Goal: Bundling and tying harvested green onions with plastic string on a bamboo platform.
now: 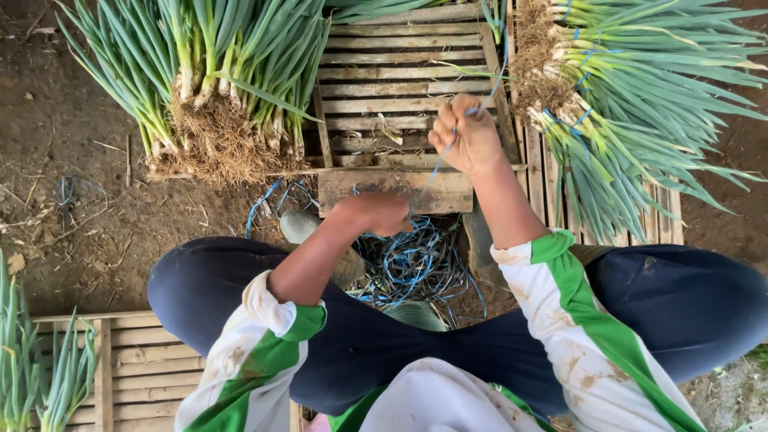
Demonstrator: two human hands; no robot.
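Blue string (436,164) ran taut between both hands, rising from a tangled pile of blue strings (412,264) on the soil at centre. Left hand (376,212) was closed low on it; right hand (468,136), at 1 o'clock from the left, pinched its upper end over a wooden crate (392,72). Green onion bundles lay at 11 o'clock (216,72) and 2 o'clock (632,104)

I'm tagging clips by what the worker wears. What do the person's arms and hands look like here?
Both hands are bare, with no gloves: the left hand and the right hand. The forearms are uncovered too. Short white sleeves with broad green bands end near the elbows, and the white cloth carries brown dirt stains. No watch, ring or bracelet shows.
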